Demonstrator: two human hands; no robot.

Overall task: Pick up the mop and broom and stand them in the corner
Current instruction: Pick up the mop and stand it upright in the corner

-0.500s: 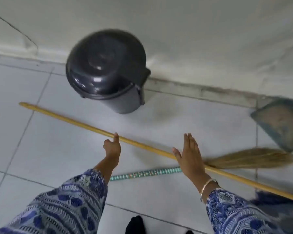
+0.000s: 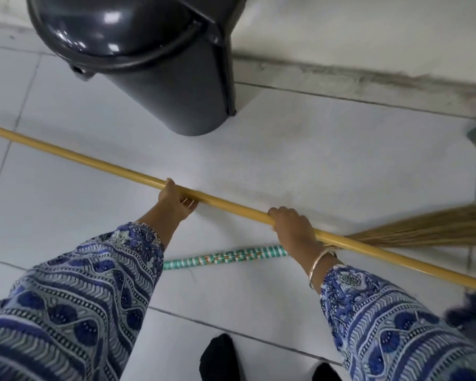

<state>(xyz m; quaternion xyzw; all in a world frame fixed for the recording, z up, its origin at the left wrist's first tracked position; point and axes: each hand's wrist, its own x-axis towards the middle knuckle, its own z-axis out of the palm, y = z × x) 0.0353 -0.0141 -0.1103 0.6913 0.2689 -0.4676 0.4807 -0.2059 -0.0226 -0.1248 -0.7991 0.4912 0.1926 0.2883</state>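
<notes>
While both hands are closed on the long yellow wooden mop handle (image 2: 99, 162), we note that the pole lies low across the pale tiled floor (image 2: 327, 160), slanting from far left of the hands to the lower right. The left hand (image 2: 177, 200) curls round the pole from beneath, fingers wrapped, thumb on top. The right hand (image 2: 293, 225) clamps it from above, knuckles up, a metal bangle (image 2: 320, 261) at the wrist. The dark mop head (image 2: 470, 309) shows only in part, beyond the right hand at the frame edge. The straw broom with the teal-and-white wrapped handle (image 2: 226, 257) lies on the floor just behind the hands; its bristles fan out to the right, passing under the mop pole.

We judge the lift of the mop as barely begun, with the broom not yet taken.

Risks observed: the black lidded plastic bin (image 2: 154, 64) stands just ahead of the left hand, and a swing of the long free end could strike and tip it. The pole crosses over the broom bristles, so a dragged lift may snag them and pull the broom along. With both hands occupied, the broom requires a regrip, during which the mop could slip. We cannot see the corner itself.
</notes>
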